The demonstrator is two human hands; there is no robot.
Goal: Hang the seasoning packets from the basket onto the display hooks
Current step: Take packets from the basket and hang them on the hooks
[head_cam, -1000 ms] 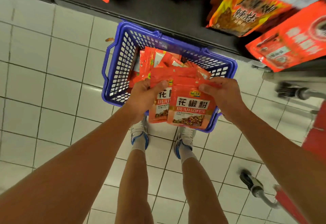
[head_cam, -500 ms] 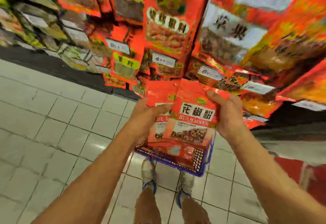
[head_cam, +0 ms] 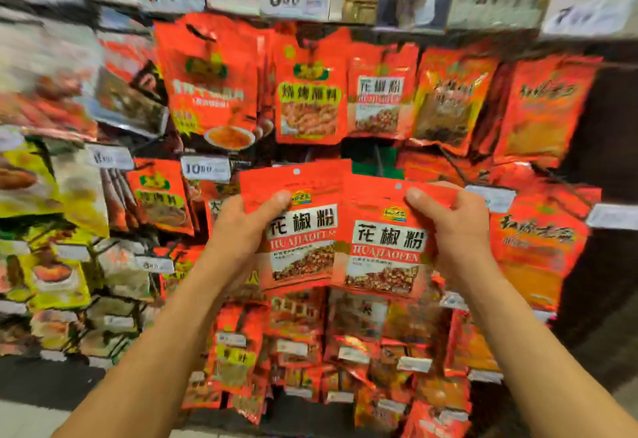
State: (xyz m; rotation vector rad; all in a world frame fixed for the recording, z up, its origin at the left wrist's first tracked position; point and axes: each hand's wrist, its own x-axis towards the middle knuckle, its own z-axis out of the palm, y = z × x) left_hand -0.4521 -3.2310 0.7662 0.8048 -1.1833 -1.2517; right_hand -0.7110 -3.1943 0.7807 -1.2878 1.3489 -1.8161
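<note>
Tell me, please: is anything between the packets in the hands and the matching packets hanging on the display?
Nothing visible stands between. The left hand and right hand hold the packets in open air below the matching hanging packets. The hook itself is hidden behind those packets, so its free room cannot be judged.

Both forearms raised forward, left hand and right hand with fingers curled, thumbs uppermost.
</note>
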